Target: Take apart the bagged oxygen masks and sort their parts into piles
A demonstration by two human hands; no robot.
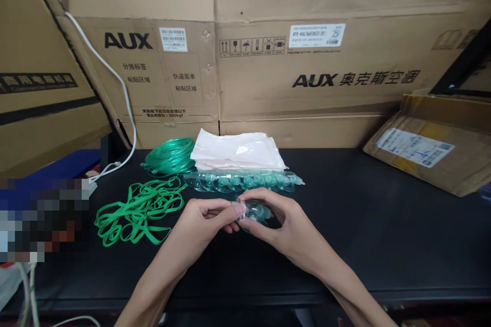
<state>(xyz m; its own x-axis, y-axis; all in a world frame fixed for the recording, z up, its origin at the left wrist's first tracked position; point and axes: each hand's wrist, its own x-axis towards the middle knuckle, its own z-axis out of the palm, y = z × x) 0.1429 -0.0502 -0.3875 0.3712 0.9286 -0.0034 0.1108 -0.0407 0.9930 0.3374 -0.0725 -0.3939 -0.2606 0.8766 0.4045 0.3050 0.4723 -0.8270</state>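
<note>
Over the front of the table, a clear green-tinted face mask (pixel 256 212) is held between my two hands. My right hand (pixel 270 209) curves around it, thumb below and fingers above, gripping its rim. With thumb and forefinger, my left hand (pixel 218 214) pinches the mask's left edge, where a small pale piece shows between the fingertips. Part of the mask is hidden by my fingers. Just behind my hands lies a row of nested green-tinted masks (pixel 245 181). Left of my hands is a loose tangle of flat green elastic straps (pixel 141 209).
A coil of green tubing (pixel 169 156) and a stack of white packets (pixel 238 150) sit behind the masks. Large cardboard boxes (pixel 253 71) wall off the back. A taped parcel (pixel 422 143) stands at right. A white cable (pixel 125 92) hangs at left.
</note>
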